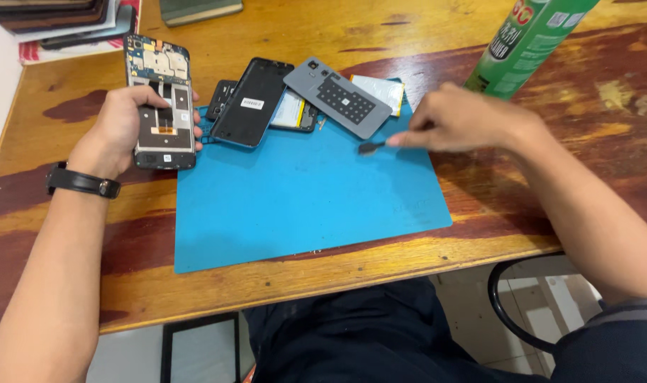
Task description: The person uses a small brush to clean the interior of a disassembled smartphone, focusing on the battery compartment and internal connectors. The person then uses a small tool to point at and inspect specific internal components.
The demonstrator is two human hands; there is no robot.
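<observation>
At the far left, on the wooden counter (pixel 68 234), the left hand (pixel 118 128), with a black wristband (pixel 81 182) on its wrist, is clamped around an opened phone body (pixel 160 103), its back cover off so that the circuit board at the top and the empty battery bay below face up; the fingers wrap its right edge and the thumb lies across its lower left side, and the phone sits just off the left edge of the blue work mat (pixel 302 198). Behind it, at the counter's back left corner, lies a stack of flat dark cases (pixel 61 18). On the mat's upper edge a black phone back cover (pixel 251 103) leans over a small dark part, beside a battery pack (pixel 289 110) and a grey back cover (pixel 341 98) that overlaps a white pouch (pixel 380 91). Further right, the right hand (pixel 458 117) pinches a small dark-tipped tool (pixel 371 147), its tip resting on the mat just below the grey cover. The two hands are well apart. A green spray can (pixel 532 39) stands tilted into view at the upper right.
</observation>
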